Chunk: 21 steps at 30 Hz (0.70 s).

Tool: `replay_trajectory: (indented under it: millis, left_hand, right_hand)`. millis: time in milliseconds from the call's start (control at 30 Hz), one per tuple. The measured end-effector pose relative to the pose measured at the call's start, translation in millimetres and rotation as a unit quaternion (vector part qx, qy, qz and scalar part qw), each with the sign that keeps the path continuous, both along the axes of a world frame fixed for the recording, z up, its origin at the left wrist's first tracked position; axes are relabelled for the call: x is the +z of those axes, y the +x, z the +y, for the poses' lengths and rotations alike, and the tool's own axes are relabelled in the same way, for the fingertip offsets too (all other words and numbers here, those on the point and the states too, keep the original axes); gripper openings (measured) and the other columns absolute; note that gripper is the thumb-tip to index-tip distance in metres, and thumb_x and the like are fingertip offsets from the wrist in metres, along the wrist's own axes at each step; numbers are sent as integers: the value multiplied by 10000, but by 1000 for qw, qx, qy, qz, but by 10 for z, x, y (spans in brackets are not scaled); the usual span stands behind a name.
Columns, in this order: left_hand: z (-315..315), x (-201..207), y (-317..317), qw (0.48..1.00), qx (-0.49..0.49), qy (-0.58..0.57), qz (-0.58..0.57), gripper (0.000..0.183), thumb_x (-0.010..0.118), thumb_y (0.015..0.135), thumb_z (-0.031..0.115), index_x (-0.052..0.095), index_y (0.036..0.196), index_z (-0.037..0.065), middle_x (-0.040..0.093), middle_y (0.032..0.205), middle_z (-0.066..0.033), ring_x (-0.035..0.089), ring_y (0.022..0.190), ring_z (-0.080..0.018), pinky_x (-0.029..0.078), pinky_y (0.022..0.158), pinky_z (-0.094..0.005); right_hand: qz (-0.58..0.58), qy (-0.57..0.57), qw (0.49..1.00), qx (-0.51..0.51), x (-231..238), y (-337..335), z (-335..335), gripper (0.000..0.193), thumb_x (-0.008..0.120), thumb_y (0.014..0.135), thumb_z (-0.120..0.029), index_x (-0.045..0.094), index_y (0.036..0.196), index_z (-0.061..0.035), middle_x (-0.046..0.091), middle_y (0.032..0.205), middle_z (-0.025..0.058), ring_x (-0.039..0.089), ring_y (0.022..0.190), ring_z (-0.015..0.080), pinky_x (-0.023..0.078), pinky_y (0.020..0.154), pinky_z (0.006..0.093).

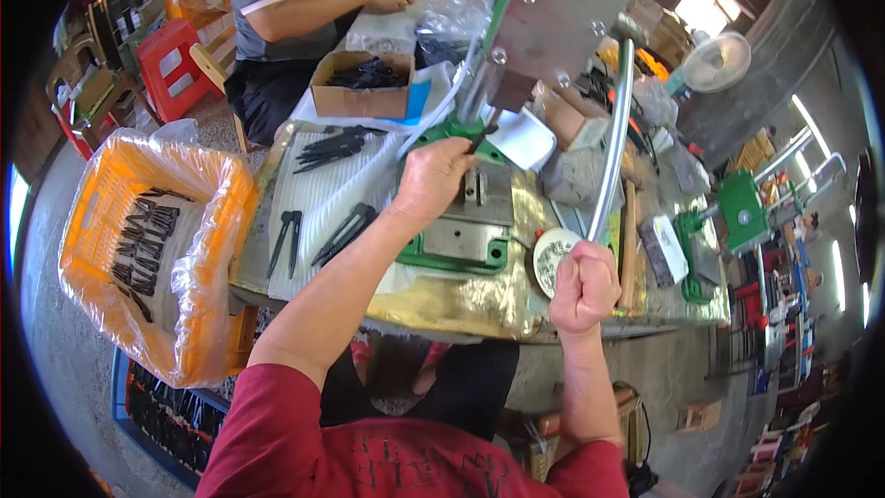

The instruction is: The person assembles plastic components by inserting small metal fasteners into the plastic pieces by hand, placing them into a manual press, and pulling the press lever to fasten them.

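Observation:
My right hand [585, 286] is wrapped in a fist round the lower end of a long, shiny metal lever [619, 138]. My left hand [433, 183] reaches to a green bench press [461, 258], its fingers closed at a slim black part [483, 134] beneath the press head [553, 14]. The fingertips are partly hidden, and so is most of that part. Left of this hand, long black pieces [286, 244] lie on white foam sheet [318, 189], with more in a bunch [346, 232] beside my forearm. Under my right hand's lever sits a round dish [553, 258] of small metal bits.
An orange crate [92, 221] lined with clear plastic holds rows of black pieces at the left. A cardboard box [359, 106] of black parts stands at the back, near a seated co-worker [286, 28]. Another green press [701, 258] stands at the right.

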<state>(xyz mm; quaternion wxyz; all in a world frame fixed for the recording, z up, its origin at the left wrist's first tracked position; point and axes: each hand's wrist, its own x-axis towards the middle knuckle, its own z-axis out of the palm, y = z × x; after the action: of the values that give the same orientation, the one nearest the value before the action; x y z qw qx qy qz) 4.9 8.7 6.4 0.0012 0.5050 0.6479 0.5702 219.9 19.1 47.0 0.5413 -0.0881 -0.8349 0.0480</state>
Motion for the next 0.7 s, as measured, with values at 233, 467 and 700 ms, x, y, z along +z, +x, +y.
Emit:
replay_trajectory:
  millis: [233, 467, 700]
  left_hand:
    - [-3, -125, -72, 997, 2, 70, -15, 123, 591, 696, 79, 551, 793, 15, 520, 653, -161, 498, 578, -295, 398, 529, -310]
    - [-27, -111, -67, 999, 9, 54, -6, 141, 601, 689, 86, 553, 804, 20, 531, 676, -164, 504, 595, -309, 406, 539, -318]
    - [-6, -102, -54, 997, 14, 70, 0, 139, 600, 686, 60, 554, 811, 21, 540, 689, -166, 522, 613, -311, 416, 549, -313]
  right_hand:
    - [-14, -11, 999, 38, 66, -102, -27, 185, 588, 682, 8, 417, 614, -12, 514, 690, 116, 469, 496, 200, 376, 439, 259]
    - [-23, -59, 997, 48, 612, 105, -282, 97, 557, 726, -19, 477, 687, 20, 506, 687, 76, 445, 526, 135, 349, 460, 225]
    - [-2, -270, 957, 105, 1418, 185, -546, 91, 477, 805, -44, 495, 737, 13, 449, 649, 8, 343, 467, 23, 259, 401, 165]
